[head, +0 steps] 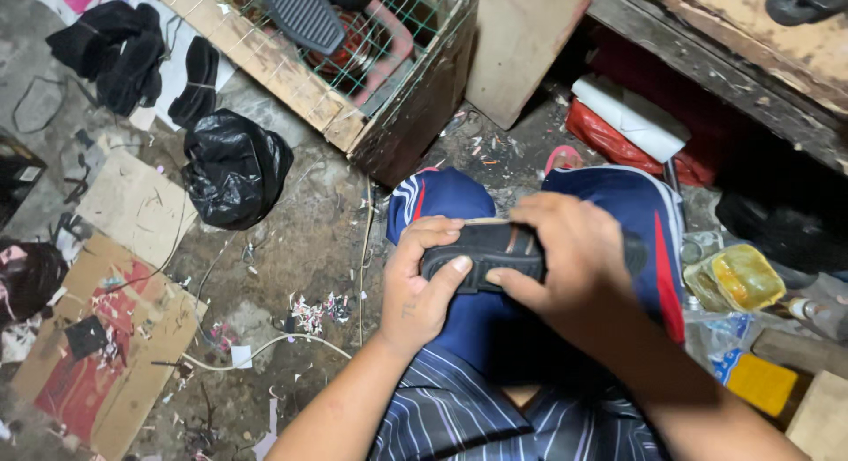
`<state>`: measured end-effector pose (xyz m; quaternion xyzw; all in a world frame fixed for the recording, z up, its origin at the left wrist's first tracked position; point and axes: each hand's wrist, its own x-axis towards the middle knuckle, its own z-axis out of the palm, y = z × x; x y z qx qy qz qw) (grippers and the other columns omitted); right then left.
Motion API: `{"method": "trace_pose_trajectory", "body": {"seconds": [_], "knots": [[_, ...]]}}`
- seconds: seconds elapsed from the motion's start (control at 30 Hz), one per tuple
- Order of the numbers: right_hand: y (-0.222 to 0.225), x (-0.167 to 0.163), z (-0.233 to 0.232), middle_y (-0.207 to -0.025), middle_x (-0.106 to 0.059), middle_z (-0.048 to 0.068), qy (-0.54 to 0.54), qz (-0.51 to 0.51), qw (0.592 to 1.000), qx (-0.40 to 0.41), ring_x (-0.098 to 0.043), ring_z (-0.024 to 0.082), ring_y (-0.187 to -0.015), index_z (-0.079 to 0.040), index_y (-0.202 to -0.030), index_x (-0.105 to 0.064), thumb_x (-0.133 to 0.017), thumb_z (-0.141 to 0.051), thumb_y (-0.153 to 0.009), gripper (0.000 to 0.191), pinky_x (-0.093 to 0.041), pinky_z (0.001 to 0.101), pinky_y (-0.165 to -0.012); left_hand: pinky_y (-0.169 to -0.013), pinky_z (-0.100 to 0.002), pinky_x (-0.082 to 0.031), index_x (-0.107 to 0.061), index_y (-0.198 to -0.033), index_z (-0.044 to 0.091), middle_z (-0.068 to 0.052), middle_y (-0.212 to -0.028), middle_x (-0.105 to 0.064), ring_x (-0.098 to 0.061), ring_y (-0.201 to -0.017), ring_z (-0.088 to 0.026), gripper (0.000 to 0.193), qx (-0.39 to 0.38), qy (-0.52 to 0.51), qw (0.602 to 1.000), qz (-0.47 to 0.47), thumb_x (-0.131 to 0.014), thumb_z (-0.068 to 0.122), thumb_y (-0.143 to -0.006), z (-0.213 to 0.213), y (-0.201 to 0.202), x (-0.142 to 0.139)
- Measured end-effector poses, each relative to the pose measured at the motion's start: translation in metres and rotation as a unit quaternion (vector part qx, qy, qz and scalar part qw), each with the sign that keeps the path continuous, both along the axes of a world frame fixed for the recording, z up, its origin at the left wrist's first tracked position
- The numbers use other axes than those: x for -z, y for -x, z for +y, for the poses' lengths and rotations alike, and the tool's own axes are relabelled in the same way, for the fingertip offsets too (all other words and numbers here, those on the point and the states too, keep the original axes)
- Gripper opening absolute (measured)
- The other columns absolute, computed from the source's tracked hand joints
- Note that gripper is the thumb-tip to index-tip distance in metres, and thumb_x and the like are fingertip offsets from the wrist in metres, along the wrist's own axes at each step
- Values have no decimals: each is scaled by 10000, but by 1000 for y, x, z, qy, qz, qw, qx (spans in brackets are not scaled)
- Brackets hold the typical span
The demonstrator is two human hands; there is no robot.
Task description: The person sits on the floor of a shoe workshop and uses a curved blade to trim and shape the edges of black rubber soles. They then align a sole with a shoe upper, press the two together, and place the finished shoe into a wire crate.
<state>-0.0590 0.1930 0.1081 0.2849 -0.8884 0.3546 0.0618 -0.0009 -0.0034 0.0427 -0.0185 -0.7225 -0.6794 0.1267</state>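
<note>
Two hands hold a black shoe sole above the person's lap.

The left hand [422, 289] grips the near end of the black shoe sole [491, 251], with the thumb pressed on its ribbed face, and the right hand [565, 253] covers the far end, fingers curled over the top edge. Under them are the knees in blue shorts [636, 205] with red and white stripes. On the dirty floor to the left lie a black plastic bag [234, 167], flattened cardboard sheets [115, 355] and a thin white cord [265, 346]. A wooden crate with green wire mesh [353, 64] stands ahead. At the right sits a yellow container [738, 277].
</note>
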Motion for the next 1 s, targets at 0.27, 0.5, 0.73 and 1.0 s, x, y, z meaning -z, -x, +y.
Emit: {"method": "trace_pose_trajectory", "body": {"seconds": [0.27,0.5,0.73,1.0], "knots": [[-4,16,67,-1276,-660,163,10,-44,998,52,-609,356,-1195,-30,-1185,-680,-869,-186,-715,530,-463,441,-1049,-1181,-537,-303,-674,-1130,85,-86,-1238,-713,-630,-1235,-318,298,34,336,941,24,-699,95,-833,-2,11,-28],[-12,42,72,-1265,-657,163,74,-66,994,39,-636,320,-1172,-29,-1108,-726,-852,-141,-756,390,-487,391,-1026,-1146,-519,-354,-652,-1293,27,-142,-1360,-665,-588,-1317,-307,531,117,374,920,-9,-582,77,-769,25,20,-44],[-16,43,72,-1208,-692,161,80,-60,993,66,-651,305,-1141,-27,-992,-737,-848,-105,-768,263,-498,391,-1008,-1049,-450,-425,-673,-1210,28,-153,-1250,-699,-644,-1183,-310,548,87,387,918,34,-787,336,-771,36,28,-48],[-13,41,75,-1175,-676,175,125,-69,986,92,-658,298,-1132,7,-1054,-699,-870,-128,-732,389,-507,373,-1010,-1013,-416,-448,-710,-1154,71,-90,-1195,-742,-686,-1155,-271,465,72,351,933,14,-797,344,-788,38,29,-47]]}}
